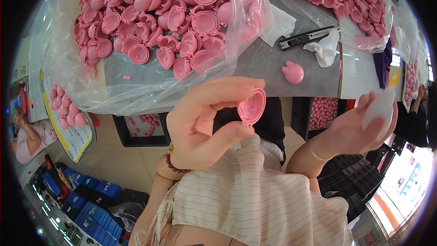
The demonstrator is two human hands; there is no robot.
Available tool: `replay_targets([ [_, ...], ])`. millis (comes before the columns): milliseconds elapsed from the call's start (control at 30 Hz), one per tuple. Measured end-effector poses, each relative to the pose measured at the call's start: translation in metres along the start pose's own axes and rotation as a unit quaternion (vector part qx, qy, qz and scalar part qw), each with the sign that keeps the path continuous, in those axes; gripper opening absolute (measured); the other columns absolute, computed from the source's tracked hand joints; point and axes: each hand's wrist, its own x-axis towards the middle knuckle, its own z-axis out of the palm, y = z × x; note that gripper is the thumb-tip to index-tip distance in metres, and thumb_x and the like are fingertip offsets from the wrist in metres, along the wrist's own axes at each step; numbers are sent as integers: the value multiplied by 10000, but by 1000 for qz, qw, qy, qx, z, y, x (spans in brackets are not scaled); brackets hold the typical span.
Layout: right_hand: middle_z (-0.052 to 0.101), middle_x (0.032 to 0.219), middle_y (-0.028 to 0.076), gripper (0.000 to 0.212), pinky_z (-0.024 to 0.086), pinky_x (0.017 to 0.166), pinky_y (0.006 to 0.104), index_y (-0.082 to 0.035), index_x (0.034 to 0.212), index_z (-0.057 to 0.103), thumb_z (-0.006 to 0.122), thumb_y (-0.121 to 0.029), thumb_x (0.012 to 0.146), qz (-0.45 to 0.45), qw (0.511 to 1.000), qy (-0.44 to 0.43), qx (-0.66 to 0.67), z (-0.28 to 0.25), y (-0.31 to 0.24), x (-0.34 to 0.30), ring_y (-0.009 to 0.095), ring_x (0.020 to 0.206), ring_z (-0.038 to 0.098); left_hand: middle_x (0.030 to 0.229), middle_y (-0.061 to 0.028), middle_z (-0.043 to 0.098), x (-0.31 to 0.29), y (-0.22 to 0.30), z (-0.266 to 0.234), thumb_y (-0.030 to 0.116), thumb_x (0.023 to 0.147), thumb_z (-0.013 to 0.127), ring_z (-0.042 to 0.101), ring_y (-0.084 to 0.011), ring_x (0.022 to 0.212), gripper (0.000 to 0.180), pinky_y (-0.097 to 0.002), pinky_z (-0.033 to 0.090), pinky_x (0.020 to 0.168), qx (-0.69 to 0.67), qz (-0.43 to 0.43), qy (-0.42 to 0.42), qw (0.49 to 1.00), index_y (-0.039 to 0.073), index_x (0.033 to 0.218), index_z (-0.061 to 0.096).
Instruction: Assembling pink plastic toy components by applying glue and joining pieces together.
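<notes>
Lying left of the left hand, a pale yellow-banded panel (83, 137) carries smooth, round pink pieces (66, 105). Nearer that hand, lower down, a black bin (145, 142) has more pink bits inside. Beyond the hand spreads a heap of glossy pink shells (182, 18), and crinkled clear film (159, 92) comes between heap and hand.

The left hand (195, 123) is curled, thumb and fingertips pinching a pink shell (251, 107) by its ends. Its hollow, rimmed side faces the viewer and slightly right; the long axis runs from the thumb up to the fingertips, leaning right at the top, with a small tab at the thumb end.

Past the shell, on the grey tabletop (261, 70), are a white sheet (278, 23), a round pink piece (293, 73) whose bumps point left, a black cutter (307, 38) and a crumpled white cloth (325, 49).

At right, the blurred right hand (350, 130) is partly closed around a soft white wipe (380, 107). Beyond it lies another pink heap (341, 0).
</notes>
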Motion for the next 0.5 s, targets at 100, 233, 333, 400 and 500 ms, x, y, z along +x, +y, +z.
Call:
replay_targets([
  [100, 568, 942, 239, 383, 455, 734, 296, 106, 1071, 386, 547, -113, 800, 22, 990, -89, -103, -21, 35, 28, 252, 883, 564, 1081, -196, 513, 0, -1, -6, -64, 686, 624, 541, -255, 991, 418, -336, 436, 852, -88, -68, -18, 994, -73, 1072, 463],
  [233, 569, 970, 246, 444, 443, 816, 291, 105, 1059, 368, 631, -36, 731, 106, 974, -116, -166, -40, 57, 46, 247, 915, 564, 1081, -172, 513, 1, 2, -5, -34, 685, 640, 533, -260, 1010, 447, -347, 436, 857, -138, -128, -27, 982, -79, 1087, 451],
  [333, 565, 956, 216, 438, 451, 773, 275, 83, 1030, 388, 658, -50, 713, 129, 960, -130, -213, -41, 63, 44, 223, 879, 561, 1075, -166, 516, 0, 5, -6, -21, 676, 655, 534, -259, 1008, 460, -348, 437, 857, -126, -125, -26, 984, -79, 1086, 456],
  [400, 543, 939, 150, 418, 443, 711, 244, 51, 1009, 408, 671, -30, 694, -25, 951, -79, -299, -39, 63, 39, 173, 846, 536, 1074, -164, 517, 0, 4, -7, -22, 677, 655, 534, -258, 1008, 455, -347, 438, 855, -116, -121, -24, 985, -77, 1084, 460],
  [500, 494, 959, 85, 462, 385, 633, 231, -1, 1001, 427, 716, -60, 645, -39, 977, -27, -209, -39, 55, 26, 136, 873, 470, 1073, -161, 519, 0, 3, -5, -29, 680, 649, 542, -251, 989, 439, -339, 440, 848, -83, -102, -22, 991, -74, 1078, 469],
])
